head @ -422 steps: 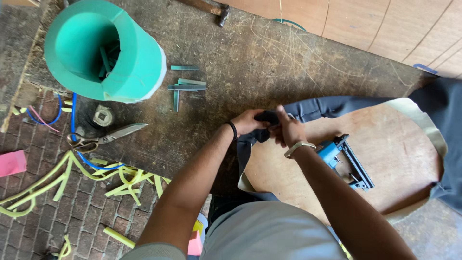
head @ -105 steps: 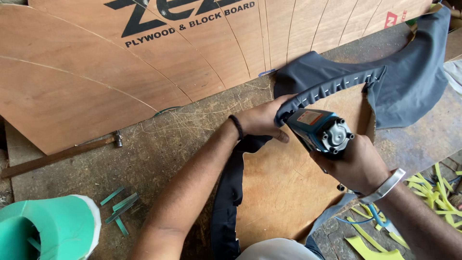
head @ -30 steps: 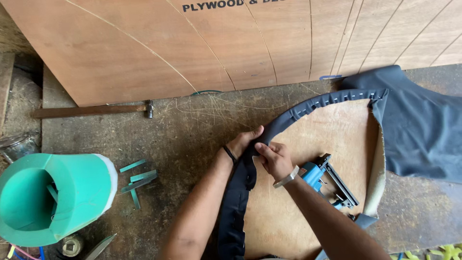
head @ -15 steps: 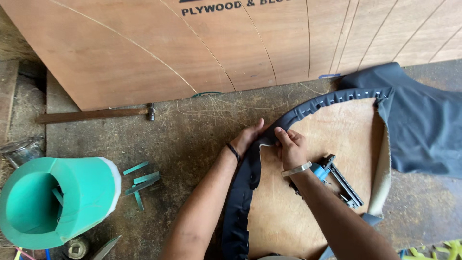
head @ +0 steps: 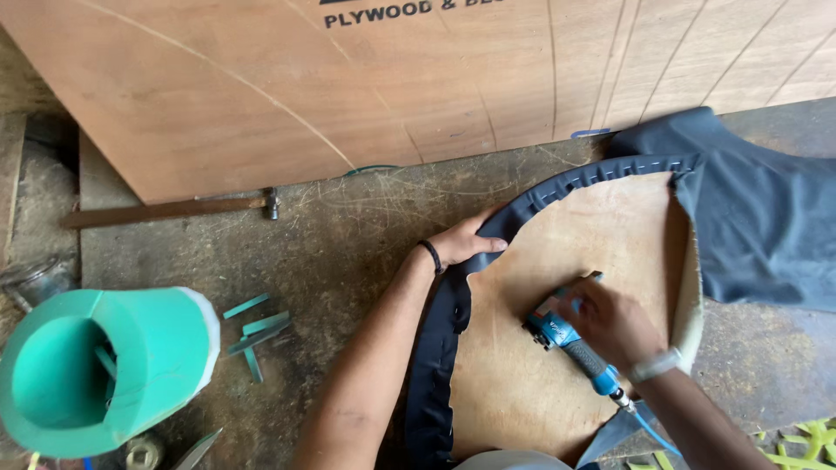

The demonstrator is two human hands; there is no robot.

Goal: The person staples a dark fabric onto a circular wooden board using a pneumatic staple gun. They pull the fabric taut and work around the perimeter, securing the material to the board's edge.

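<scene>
Head view: left hand [head: 466, 248] presses dark fabric [head: 453, 313] at the board's [head: 575, 261] edge; right hand [head: 610, 322] grasps the blue stapler [head: 566, 339] on the board.

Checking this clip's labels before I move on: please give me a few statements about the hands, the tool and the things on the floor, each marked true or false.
1. The right hand grips a blue pneumatic staple gun over the rounded plywood panel. True.
2. The left hand rests on the dark grey fabric folded along the panel's edge. True.
3. The left hand holds the wooden-handled hammer. False: the hammer lies on the concrete floor, apart from both hands.
4. The green plastic cylinder stands upright on the panel. False: it lies tipped on the floor, well left of the panel.
5. A dark band circles the left wrist. True.
</scene>
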